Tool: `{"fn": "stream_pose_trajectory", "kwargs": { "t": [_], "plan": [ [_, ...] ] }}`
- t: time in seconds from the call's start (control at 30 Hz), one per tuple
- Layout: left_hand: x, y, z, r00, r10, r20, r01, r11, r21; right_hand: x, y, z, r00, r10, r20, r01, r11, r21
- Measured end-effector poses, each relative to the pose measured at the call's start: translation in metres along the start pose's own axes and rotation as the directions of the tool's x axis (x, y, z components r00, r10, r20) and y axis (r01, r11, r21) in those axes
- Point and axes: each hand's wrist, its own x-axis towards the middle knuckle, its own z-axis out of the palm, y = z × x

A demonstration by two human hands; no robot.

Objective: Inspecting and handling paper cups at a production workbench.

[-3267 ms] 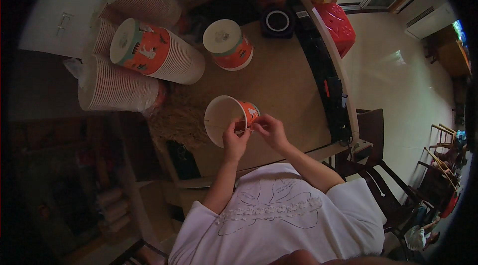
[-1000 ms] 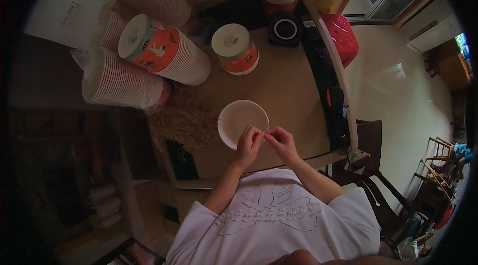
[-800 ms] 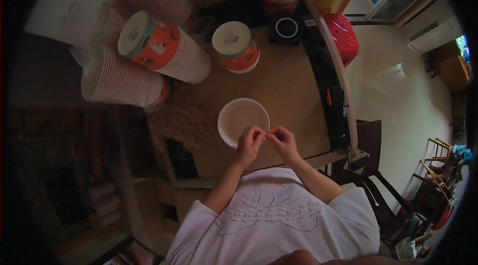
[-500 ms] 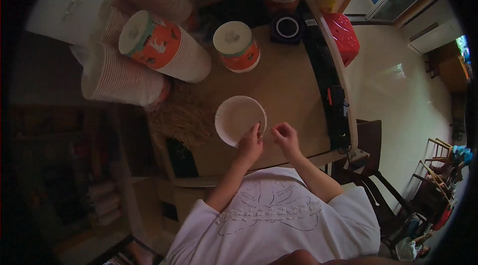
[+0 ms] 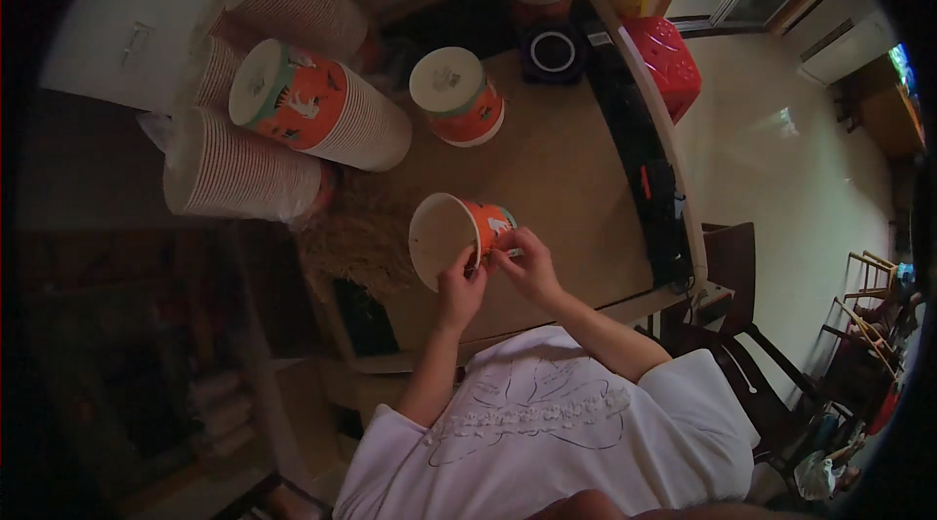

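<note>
A paper bucket point(image 5: 439, 237) with a white inside and an orange, patterned outside is tilted so that its mouth faces left. My left hand point(image 5: 462, 293) pinches its rim on the near side, thumb and fingers closed. Close by, my right hand point(image 5: 532, 268) has its fingers bent together against the orange outer wall, near my left fingertips. Whatever the right fingers pinch is too small to make out. To the left lies a heap of thin brown strands point(image 5: 359, 237).
An orange and white bucket point(image 5: 449, 90) stands upside down farther back. Tall bucket stacks point(image 5: 332, 110) crowd the left. A dark box with a pale ring point(image 5: 552, 53) sits at the back. A black device point(image 5: 662, 193) lies by the right edge, beyond which is a red stool point(image 5: 664, 66).
The bucket has tipped so its orange side shows. My right hand has moved left, from beside the bucket onto its wall. My left hand has shifted slightly left with the rim.
</note>
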Motion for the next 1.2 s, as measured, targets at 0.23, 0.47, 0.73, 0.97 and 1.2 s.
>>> {"fn": "stream_pose_trajectory", "kwargs": {
  "t": [0.23,0.47,0.73,0.97,1.2],
  "plan": [
    [-0.001,0.010,0.004,0.993,0.113,0.024,-0.112,0.993,-0.034,0.000,0.001,-0.005,0.999,0.051,-0.011,-0.052,0.998,-0.026],
    [0.000,0.000,0.015,0.991,0.076,0.108,-0.062,0.989,-0.133,-0.003,-0.001,-0.015,0.999,0.047,0.014,-0.046,0.997,-0.065],
    [0.002,0.000,0.027,0.990,0.092,0.109,-0.072,0.983,-0.168,-0.005,-0.011,-0.029,0.996,0.089,0.020,-0.086,0.989,-0.123],
    [0.000,-0.002,0.025,0.990,0.098,0.098,-0.087,0.991,-0.105,-0.004,-0.005,-0.028,0.993,0.106,0.041,-0.100,0.985,-0.138],
    [0.001,0.003,0.027,0.983,0.160,0.085,-0.147,0.978,-0.149,-0.004,0.006,-0.031,0.994,0.107,0.030,-0.100,0.978,-0.185]
  ]
}}
